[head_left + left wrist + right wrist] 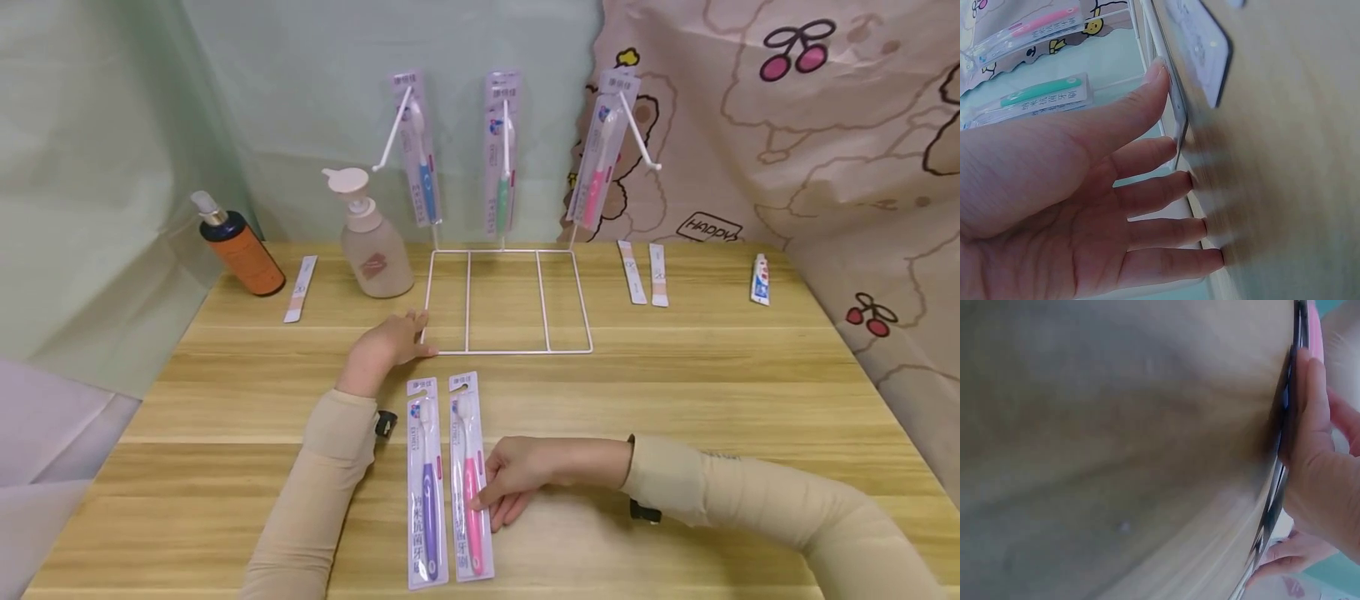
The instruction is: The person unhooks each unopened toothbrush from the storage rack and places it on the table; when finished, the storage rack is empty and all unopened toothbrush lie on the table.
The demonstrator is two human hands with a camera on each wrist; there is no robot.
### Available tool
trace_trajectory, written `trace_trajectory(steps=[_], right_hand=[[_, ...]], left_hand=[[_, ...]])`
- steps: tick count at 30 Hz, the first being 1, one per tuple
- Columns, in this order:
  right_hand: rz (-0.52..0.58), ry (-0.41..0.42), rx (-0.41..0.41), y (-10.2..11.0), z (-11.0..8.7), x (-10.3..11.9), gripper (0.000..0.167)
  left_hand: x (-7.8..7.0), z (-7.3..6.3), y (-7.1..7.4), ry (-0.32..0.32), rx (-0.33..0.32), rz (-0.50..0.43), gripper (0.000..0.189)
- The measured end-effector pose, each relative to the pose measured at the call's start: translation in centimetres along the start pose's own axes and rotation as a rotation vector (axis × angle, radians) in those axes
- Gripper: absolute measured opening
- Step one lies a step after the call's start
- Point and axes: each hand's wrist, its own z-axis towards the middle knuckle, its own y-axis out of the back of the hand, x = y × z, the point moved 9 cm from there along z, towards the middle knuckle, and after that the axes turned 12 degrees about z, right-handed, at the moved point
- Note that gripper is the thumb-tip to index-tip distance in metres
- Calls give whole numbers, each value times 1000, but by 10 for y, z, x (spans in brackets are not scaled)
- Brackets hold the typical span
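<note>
My left hand (382,346) is at the front left corner of a white wire display rack (510,352). Its fingers stretch out straight, tips on the tabletop, and the thumb touches the wire in the left wrist view. With thumb on top, my right hand (521,471) pinches the right edge of a packaged pink toothbrush (472,492); its fingertips are partly hidden. A packaged purple toothbrush (429,500) lies just left of it. From the rack's hooks hang packaged toothbrushes: blue (427,187), green (502,200) and pink (594,196).
Left of the rack stand a frosted pump bottle (378,262) and an orange bottle with dark top (246,257), a slim sachet (302,287) between them. Two more sachets (632,271) and a small toothpaste tube (761,282) lie at right. Cloth hangs behind the wooden table (720,392).
</note>
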Motion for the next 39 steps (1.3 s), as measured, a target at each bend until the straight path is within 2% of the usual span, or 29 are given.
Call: trace_trajectory(steps=[5,13,21,39], right_hand=[[-29,-9,33,0,1,1,23],[-134,-18,25,4,1,4,27],[-101,-52,78,4,4,5,27],[-84,-14,92,4,3,3,21]], left_hand=[[-2,-1,0,-1,14,0,75],[-1,0,0,8,16,4,74],[0,0,0,8,19,4,74],[1,-2,-1,25,22,5,74]])
